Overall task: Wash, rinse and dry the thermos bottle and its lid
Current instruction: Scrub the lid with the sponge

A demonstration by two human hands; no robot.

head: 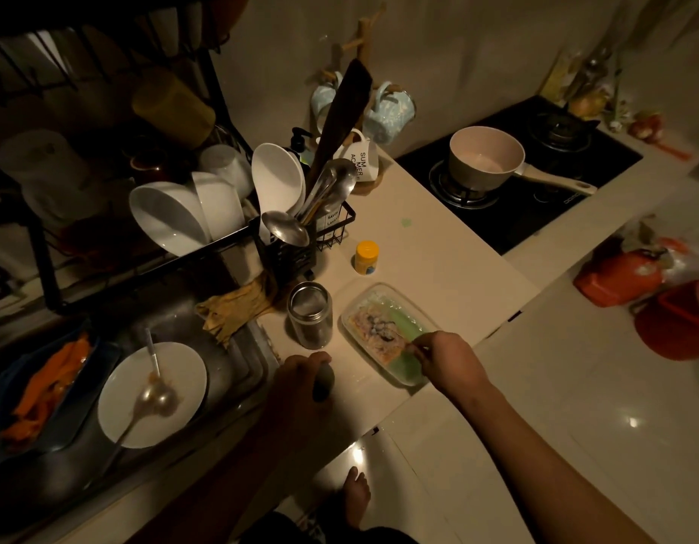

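Right now our left hand (304,371) curls over a dark rounded piece (323,382) at the counter edge, likely the lid, though it is too dim to be sure. Our right hand (444,357) pinches something at the near rim of the clear tray (355,308) of sponges. Just beyond, the steel thermos bottle (309,315) stands open and upright beside the sink (245,363). We judge washing is only starting: next we need a sponge lifted and soaped.

The white mug (359,159) reads "SUM" and "MER". The bottle (327,221) in the wire basket (342,229) reads "SAVON".
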